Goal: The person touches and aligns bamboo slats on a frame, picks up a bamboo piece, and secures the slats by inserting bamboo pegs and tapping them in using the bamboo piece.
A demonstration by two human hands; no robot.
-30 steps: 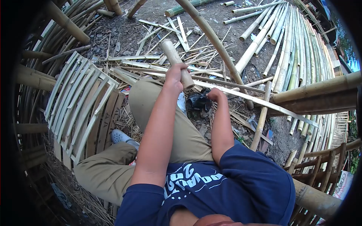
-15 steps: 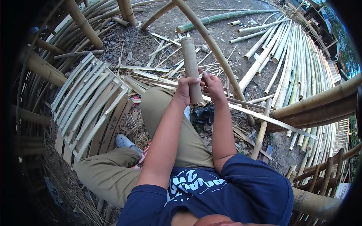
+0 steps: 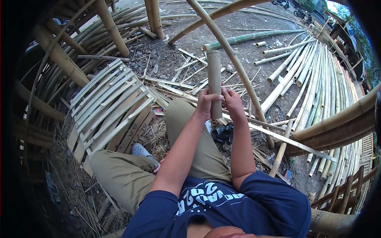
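Note:
A thick section of bamboo tube (image 3: 214, 73) stands nearly upright in front of my knees. My left hand (image 3: 206, 104) is wrapped round its lower part, thumb across the near face. Close against the tube's right side, my right hand (image 3: 232, 102) is closed, its fingertips partly behind the tube; whatever they pinch is hidden. Left of my legs lies a rack of pale split bamboo slats (image 3: 109, 101) on brown boards.
A slanting bamboo pole (image 3: 234, 59) crosses just beyond my hands. Long bamboo poles (image 3: 313, 79) lie fanned out at right. Bamboo offcuts (image 3: 190, 67) litter the ground ahead. A black plastic bag (image 3: 223, 134) sits below my hands. A thick bamboo beam (image 3: 337, 119) juts in from the right.
The view has shifted, so the scene sits lower and farther right. My right hand has turned in closer to the tube, and the small pale piece seen at its fingers is now hidden.

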